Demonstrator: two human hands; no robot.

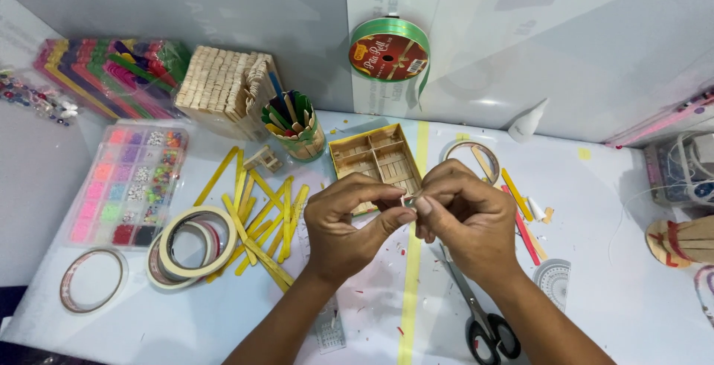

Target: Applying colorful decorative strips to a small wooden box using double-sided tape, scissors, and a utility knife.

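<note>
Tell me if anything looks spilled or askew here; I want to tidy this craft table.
Yellow sticks lie strewn crosswise beside the tape rolls, not stacked. Small paper scraps are scattered over the table under the hands. Both hands, left and right, pinch a tiny piece. Nothing looks broken.

Bright, even overhead light fills the scene, with glare on the glossy back wall (520, 45). Soft shadows fall beneath the hands; wide-angle distortion bends the tabletop (610, 291) edges.

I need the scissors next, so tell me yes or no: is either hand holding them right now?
No: the scissors lie on the table below the right hand, while both it and the left hand pinch a small piece between their fingertips.
</note>
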